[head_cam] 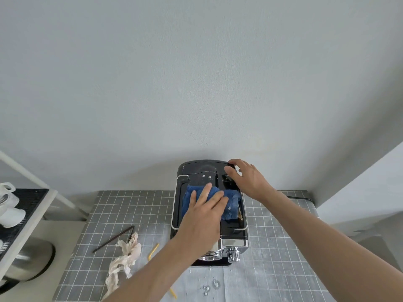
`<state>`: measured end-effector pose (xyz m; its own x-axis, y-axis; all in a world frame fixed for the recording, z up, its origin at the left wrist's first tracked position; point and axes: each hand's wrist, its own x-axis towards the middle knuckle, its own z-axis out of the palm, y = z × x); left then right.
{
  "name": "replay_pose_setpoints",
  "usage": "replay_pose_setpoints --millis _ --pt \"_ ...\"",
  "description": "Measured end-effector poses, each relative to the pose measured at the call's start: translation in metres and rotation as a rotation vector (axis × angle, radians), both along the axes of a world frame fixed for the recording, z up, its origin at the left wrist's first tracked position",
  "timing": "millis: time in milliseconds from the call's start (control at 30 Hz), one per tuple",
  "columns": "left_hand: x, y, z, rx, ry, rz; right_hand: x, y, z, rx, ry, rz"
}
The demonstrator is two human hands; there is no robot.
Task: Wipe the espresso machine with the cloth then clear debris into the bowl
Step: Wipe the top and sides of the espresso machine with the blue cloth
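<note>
landmark: espresso machine [210, 214], black w/ chrome front, standing on the grey tiled tabletop [272, 247] against the wall.

left hand [202, 221]: palm down on top of the machine, fingers [206, 194] extended and slightly spread, pressed flat on the blue cloth [230, 205]. no pinch or curl visible; the cloth is held by downward pressure only.

cloth: bunched, lying on the machine's top panel, approx. centre to right side. part of it is under the left hand; the right portion is exposed.

right hand [248, 179]: at the machine's rear right corner, fingers [231, 164] loosely curved and moderately spread, tips touching the top rear edge. thumb rests on the top surface near the cloth's far edge. holds nothing.

white specks visible on the machine top, behind the cloth.

debris, all left of machine on the tabletop: crumpled paper scrap [124, 258], dark thin stick [113, 238] beyond it, yellow strip [153, 251] close to the machine's base. water droplets [210, 287] lie in front of the machine.

metal bowl [30, 260]: well left of machine, off the tabletop, partly hidden under a white shelf frame [28, 223].
</note>
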<state>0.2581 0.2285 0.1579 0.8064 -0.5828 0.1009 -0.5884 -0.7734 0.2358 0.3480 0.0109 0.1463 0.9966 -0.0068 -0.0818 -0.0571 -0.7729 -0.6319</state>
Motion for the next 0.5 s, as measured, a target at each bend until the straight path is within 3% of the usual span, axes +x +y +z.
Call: replay_pose_setpoints --millis 233,500 --pt "0.052 -0.003 0.009 -0.04 0.08 -0.024 0.001 -0.001 0.002 0.002 0.01 0.023" --pt "0.005 0.011 0.012 -0.09 0.073 -0.052 -0.001 0.001 0.006 -0.025 0.004 0.021"
